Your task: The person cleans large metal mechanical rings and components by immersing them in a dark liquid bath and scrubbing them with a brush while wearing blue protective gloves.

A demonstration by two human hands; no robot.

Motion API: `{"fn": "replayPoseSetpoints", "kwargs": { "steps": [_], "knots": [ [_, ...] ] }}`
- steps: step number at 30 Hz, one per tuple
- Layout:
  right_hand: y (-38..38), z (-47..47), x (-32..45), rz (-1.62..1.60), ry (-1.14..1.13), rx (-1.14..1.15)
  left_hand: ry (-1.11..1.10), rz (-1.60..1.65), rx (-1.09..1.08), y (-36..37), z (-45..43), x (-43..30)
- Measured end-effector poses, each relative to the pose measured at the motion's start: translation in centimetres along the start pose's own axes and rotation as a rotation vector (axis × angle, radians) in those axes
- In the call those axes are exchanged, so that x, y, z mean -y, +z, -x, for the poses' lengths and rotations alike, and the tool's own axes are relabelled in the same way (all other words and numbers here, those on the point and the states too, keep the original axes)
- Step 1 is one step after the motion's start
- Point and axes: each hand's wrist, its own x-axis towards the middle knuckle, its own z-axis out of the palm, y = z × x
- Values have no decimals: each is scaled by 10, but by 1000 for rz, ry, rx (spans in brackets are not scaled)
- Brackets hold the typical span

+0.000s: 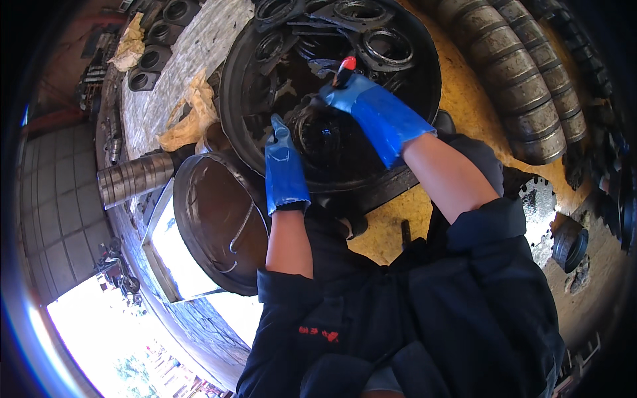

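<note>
Before me stands a large round metal basin (230, 107) with dark oily liquid and blackened metal parts in it. My right hand (348, 92), in a blue rubber glove, is closed around a tool with a red-tipped handle (348, 63); its working end is hidden or blurred over the basin. My left hand (282, 144), gloved alike, is over the near left part of the basin, beside a dark round part (318, 132). Whether its fingers touch that part cannot be told. Flanged metal rings (388, 46) lie at the basin's far side.
Stacked ribbed metal cylinders (517, 84) lie at the right on a yellowish surface. An empty-looking round pan (214, 219) leans at the left, near a ribbed cylinder (137, 179) and crumpled yellowish cloth (196, 117). A toothed metal disc (540, 209) and a short metal ring (570, 244) are at the lower right.
</note>
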Motion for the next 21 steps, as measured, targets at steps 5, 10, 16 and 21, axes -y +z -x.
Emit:
{"fn": "replayPoseSetpoints", "kwargs": {
  "steps": [5, 10, 16, 21],
  "knots": [
    [4, 11, 21, -405, 217, -33, 4, -57, -40, -3, 4, 30],
    [16, 15, 25, -242, 35, 304, -109, 13, 58, -9, -3, 5],
    [6, -6, -37, -170, 180, -197, -363, 548, 21, -2, -15, -15],
    [16, 14, -25, 78, 283, -165, -15, 115, -54, -3, 1, 19]
  ]
}}
